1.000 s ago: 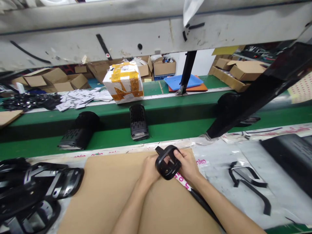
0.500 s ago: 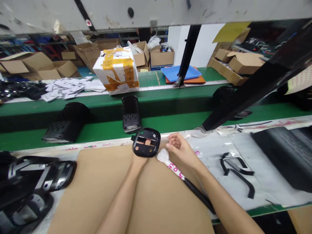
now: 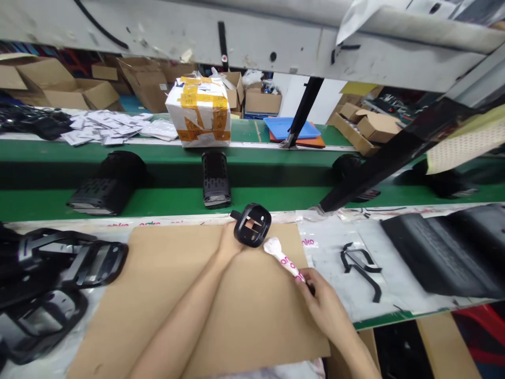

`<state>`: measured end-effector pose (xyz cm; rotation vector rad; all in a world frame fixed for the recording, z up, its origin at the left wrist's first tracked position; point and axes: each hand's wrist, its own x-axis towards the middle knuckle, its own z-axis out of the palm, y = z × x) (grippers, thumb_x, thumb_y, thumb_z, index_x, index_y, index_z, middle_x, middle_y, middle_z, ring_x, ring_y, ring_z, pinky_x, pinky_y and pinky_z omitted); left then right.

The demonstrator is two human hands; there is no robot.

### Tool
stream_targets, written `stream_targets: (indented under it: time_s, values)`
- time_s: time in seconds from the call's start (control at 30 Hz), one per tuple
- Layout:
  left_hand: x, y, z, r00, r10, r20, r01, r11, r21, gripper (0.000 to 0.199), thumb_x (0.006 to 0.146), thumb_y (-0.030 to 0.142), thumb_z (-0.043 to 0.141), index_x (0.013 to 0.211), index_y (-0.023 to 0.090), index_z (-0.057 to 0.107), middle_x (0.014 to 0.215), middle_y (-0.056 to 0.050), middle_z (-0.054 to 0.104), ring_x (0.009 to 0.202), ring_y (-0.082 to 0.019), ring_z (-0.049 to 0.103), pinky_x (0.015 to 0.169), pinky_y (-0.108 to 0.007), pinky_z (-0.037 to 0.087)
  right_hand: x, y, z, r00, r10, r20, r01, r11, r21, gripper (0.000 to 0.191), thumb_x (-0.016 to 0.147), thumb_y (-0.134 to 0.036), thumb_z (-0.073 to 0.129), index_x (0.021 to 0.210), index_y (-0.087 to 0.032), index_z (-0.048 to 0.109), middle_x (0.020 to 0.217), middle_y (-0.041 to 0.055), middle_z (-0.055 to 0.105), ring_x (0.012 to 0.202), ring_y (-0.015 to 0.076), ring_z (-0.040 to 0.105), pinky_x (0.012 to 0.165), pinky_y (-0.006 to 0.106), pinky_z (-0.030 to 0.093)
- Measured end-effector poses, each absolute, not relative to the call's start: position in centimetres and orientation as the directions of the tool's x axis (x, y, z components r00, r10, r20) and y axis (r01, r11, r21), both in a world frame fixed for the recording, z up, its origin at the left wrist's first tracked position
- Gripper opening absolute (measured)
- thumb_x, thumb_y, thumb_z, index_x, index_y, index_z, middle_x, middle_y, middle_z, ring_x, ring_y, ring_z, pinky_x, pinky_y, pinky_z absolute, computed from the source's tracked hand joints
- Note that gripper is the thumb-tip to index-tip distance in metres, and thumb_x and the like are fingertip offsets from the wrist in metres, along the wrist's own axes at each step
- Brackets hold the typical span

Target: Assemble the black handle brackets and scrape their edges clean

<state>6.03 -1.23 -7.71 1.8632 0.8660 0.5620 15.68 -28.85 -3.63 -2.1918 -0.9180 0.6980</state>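
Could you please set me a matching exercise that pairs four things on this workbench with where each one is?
Things:
1. black plastic frame
2. white-wrapped stick with pink lettering
3. yellow-taped white parcel
4. blue tray

Places:
A. On an orange board
B. In the left hand
C. On the far green belt
D. In the right hand

Pairs: 1-B, 2-D, 3-C, 4-A.

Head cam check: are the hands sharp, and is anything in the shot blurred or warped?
Head view: the black plastic frame in the left hand looks reasonably sharp; the black panel at far right is smeared; wide-angle distortion bows the grey overhead beam.
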Motion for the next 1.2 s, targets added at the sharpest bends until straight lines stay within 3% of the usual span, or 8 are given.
stream_targets:
  time_s: [0.1, 0.17, 0.27, 0.5, 0.6, 0.73, 1.0, 1.2]
  values:
    - [5.4, -0.7, -7.1, 0.699, 0.713, 0.053, 0.342, -0.399, 0.851, 0.033, 0.092, 0.037, 0.059, 0.072, 0.014, 0.072, 0.074, -0.009, 0.073, 0.07, -0.021, 0.065, 0.065, -0.028, 0.042, 13.9, -29.9, -4.0, 0.602, 0.704, -0.376, 0.082, -0.523, -0.849, 0.043, 0.1, -0.066, 0.045, 0.106, -0.025, 0.056, 0.071, -0.0035, 0.049, 0.051, 0.0135, 0.047, 0.048, 0.026, 0.038]
    - [5.0, -0.6, -6.8, 0.719, 0.689, 0.088, 0.371, -0.488, 0.79, 0.033, 0.092, 0.036, 0.06, 0.068, 0.016, 0.068, 0.072, -0.008, 0.071, 0.069, -0.021, 0.062, 0.065, -0.028, 0.039, 12.2, -30.2, -4.5, 0.592, 0.664, -0.456, -0.121, -0.486, -0.866, 0.049, 0.095, -0.073, 0.048, 0.107, -0.026, 0.053, 0.067, -0.0066, 0.041, 0.044, 0.01, 0.037, 0.04, 0.022, 0.028]
    - [4.9, -0.8, -6.7, 0.787, 0.592, 0.176, 0.38, -0.689, 0.617, 0.036, 0.097, 0.037, 0.055, 0.068, 0.019, 0.065, 0.073, -0.007, 0.067, 0.075, -0.021, 0.06, 0.069, -0.03, 0.038, 10.1, -30.0, -5.2, 0.597, 0.635, -0.49, -0.235, -0.446, -0.864, 0.056, 0.092, -0.077, 0.051, 0.12, -0.029, 0.05, 0.07, -0.0052, 0.048, 0.044, 0.0093, 0.037, 0.038, 0.02, 0.025]
    - [3.6, -0.8, -7.7, 0.824, 0.516, 0.234, 0.394, -0.819, 0.417, 0.026, 0.092, 0.031, 0.062, 0.069, 0.019, 0.064, 0.078, -0.007, 0.065, 0.086, -0.024, 0.058, 0.082, -0.036, 0.041, 11.0, -28.6, -5.9, 0.533, 0.726, -0.435, -0.072, -0.473, -0.878, 0.058, 0.091, -0.069, 0.06, 0.129, -0.026, 0.062, 0.075, 0.0029, 0.061, 0.055, 0.0189, 0.054, 0.044, 0.027, 0.043]
    - [2.6, -0.7, -7.9, 0.829, 0.507, 0.235, 0.404, -0.834, 0.376, 0.021, 0.09, 0.027, 0.063, 0.07, 0.02, 0.062, 0.081, -0.007, 0.063, 0.089, -0.025, 0.058, 0.082, -0.037, 0.041, 12.0, -28.8, -5.6, 0.543, 0.754, -0.369, 0.027, -0.455, -0.89, 0.056, 0.09, -0.064, 0.064, 0.133, -0.027, 0.065, 0.096, 0.0082, 0.072, 0.082, 0.0287, 0.068, 0.065, 0.035, 0.058]
    - [2.0, -1.4, -7.6, 0.787, 0.571, 0.231, 0.482, -0.805, 0.346, 0.021, 0.089, 0.024, 0.061, 0.068, 0.02, 0.06, 0.081, -0.008, 0.063, 0.088, -0.026, 0.057, 0.08, -0.038, 0.04, 12.6, -28.7, -4.9, 0.534, 0.782, -0.322, 0.116, -0.445, -0.888, 0.054, 0.091, -0.061, 0.064, 0.132, -0.027, 0.069, 0.109, 0.009, 0.074, 0.115, 0.0345, 0.064, 0.094, 0.044, 0.058]
    - [2.4, -2.3, -7.3, 0.753, 0.625, 0.207, 0.555, -0.772, 0.309, 0.029, 0.093, 0.028, 0.057, 0.065, 0.02, 0.058, 0.082, -0.01, 0.066, 0.088, -0.028, 0.059, 0.08, -0.041, 0.039, 12.0, -28.5, -4.7, 0.535, 0.773, -0.34, 0.115, -0.465, -0.878, 0.055, 0.097, -0.056, 0.058, 0.143, -0.026, 0.062, 0.083, 0.0064, 0.073, 0.085, 0.0307, 0.071, 0.078, 0.04, 0.06]
    - [2.2, -2.1, -7.5, 0.771, 0.599, 0.217, 0.533, -0.793, 0.295, 0.03, 0.095, 0.027, 0.054, 0.067, 0.019, 0.062, 0.083, -0.01, 0.067, 0.089, -0.028, 0.06, 0.079, -0.041, 0.038, 12.8, -28.4, -3.6, 0.539, 0.78, -0.318, 0.155, -0.463, -0.873, 0.055, 0.094, -0.06, 0.061, 0.137, -0.027, 0.068, 0.114, 0.0091, 0.075, 0.117, 0.0344, 0.065, 0.096, 0.044, 0.057]
